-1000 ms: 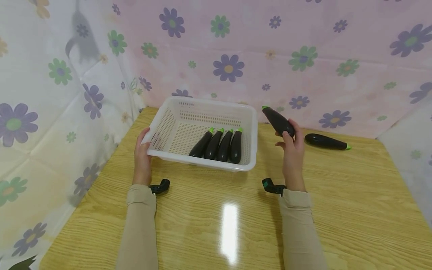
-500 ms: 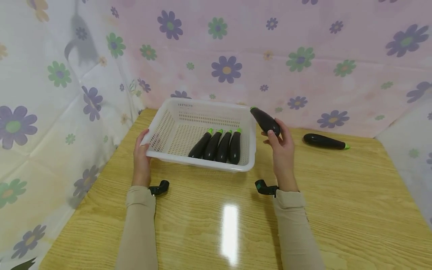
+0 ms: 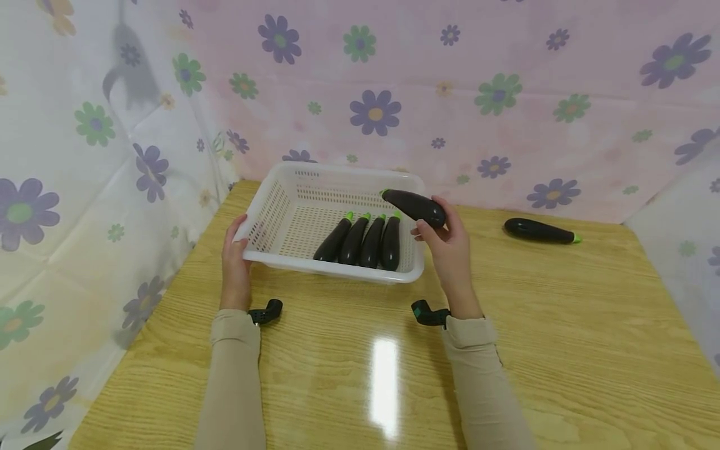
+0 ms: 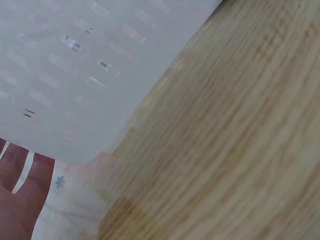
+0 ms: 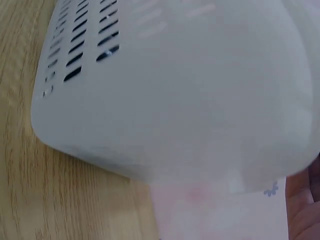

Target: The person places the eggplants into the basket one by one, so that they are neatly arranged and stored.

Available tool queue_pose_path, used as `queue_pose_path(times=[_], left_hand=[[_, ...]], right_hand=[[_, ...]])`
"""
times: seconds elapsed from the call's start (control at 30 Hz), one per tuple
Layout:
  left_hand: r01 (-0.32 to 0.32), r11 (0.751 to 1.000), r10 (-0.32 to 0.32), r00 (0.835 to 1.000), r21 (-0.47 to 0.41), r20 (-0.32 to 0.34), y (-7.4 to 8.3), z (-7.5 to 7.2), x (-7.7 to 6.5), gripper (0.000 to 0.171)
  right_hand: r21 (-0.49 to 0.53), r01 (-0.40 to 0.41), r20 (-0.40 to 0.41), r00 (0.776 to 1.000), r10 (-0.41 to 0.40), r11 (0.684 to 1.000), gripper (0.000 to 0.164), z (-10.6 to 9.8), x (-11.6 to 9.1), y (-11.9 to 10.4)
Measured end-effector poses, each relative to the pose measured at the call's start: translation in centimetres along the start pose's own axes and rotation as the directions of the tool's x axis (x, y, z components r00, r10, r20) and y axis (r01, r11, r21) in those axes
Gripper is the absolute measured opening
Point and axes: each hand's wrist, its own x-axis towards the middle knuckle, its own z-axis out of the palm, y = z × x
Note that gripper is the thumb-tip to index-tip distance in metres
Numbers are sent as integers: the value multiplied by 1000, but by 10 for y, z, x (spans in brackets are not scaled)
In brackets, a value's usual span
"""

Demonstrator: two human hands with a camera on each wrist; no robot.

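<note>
My right hand point(image 3: 452, 250) grips a dark eggplant point(image 3: 413, 207) by its thick end, its green tip pointing left, above the right side of a white plastic basket point(image 3: 332, 266). Several eggplants point(image 3: 353, 242) lie side by side within, green ends toward the back. At the basket's left end, my left hand point(image 3: 236, 265) holds the rim, thumb on the edge and fingers along the outside. The left wrist view has the slotted wall point(image 4: 90, 70) and part of that hand point(image 4: 22, 195). In the right wrist view the basket's corner point(image 5: 175, 100) hides most of my right hand point(image 5: 304, 205).
Another eggplant point(image 3: 540, 230) lies on the wooden table point(image 3: 574, 325) to the right, near the back edge. A flowered cloth point(image 3: 427, 119) hangs behind and at both sides. Each wrist carries a small black camera point(image 3: 430, 313).
My right hand has moved left with its eggplant, from over the table to over the basket's right side. The eggplant now lies closer to level. My left hand stays on the rim.
</note>
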Motion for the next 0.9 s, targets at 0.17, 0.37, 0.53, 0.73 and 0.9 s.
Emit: queue_pose_path(times=[0.17, 0.37, 0.53, 0.73, 0.9], left_hand=[[12, 1000, -12, 1000, -13, 2, 9, 4, -4, 44], [56, 998, -55, 998, -36, 20, 22, 7, -8, 44], [65, 997, -65, 998, -29, 20, 21, 6, -6, 43], [60, 997, -60, 998, -38, 6, 21, 6, -5, 43], [58, 998, -58, 998, -36, -3, 18, 5, -4, 43]], right_hand=[[-67, -44, 62, 997, 48, 997, 49, 10, -3, -8], [-154, -83, 152, 983, 106, 985, 51, 21, -5, -20], [-197, -46, 248, 964, 96, 979, 50, 27, -1, -22], [-428, 96, 317, 947, 50, 899, 47, 34, 15, -22], [-558, 252, 415, 910, 3, 791, 47, 45, 31, -35]])
